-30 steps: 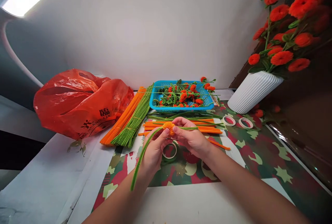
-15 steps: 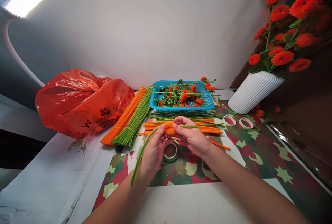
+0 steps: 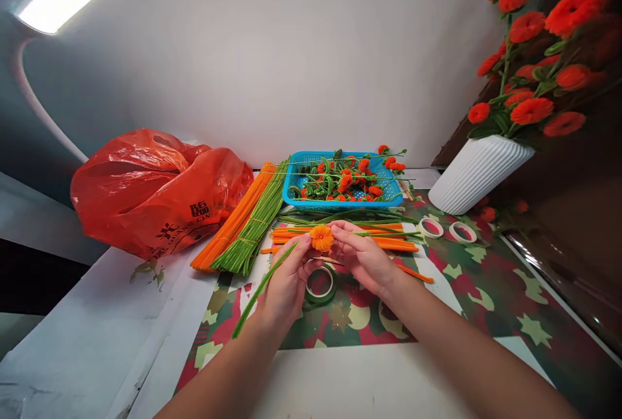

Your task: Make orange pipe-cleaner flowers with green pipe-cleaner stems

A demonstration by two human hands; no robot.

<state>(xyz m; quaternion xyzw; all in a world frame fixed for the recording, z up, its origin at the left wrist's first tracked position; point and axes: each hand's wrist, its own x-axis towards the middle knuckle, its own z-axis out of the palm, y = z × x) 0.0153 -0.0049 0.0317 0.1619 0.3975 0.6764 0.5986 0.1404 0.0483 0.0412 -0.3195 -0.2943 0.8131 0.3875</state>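
Observation:
Between my two hands is a small fuzzy orange flower [image 3: 321, 237], its round face turned toward the camera. The fingers of my left hand [image 3: 290, 273] pinch its left edge, and a green stem [image 3: 257, 297] runs from that hand down over the wrist. On the other side my right hand [image 3: 363, 257] grips the flower's right edge with thumb and fingertips. Just below the hands lies a roll of green tape [image 3: 321, 296] on the patterned mat.
Behind are a blue basket [image 3: 345, 205] of red flowers, orange stems [image 3: 393, 244], and orange and green bundles [image 3: 253, 225]. A red bag [image 3: 140, 192] stands left, a white vase [image 3: 479, 173] right, near two white tape rolls [image 3: 431, 228].
The orange flower has turned to show its face more and moved slightly right. The green stem's lower end has swung left. The view has shifted a little.

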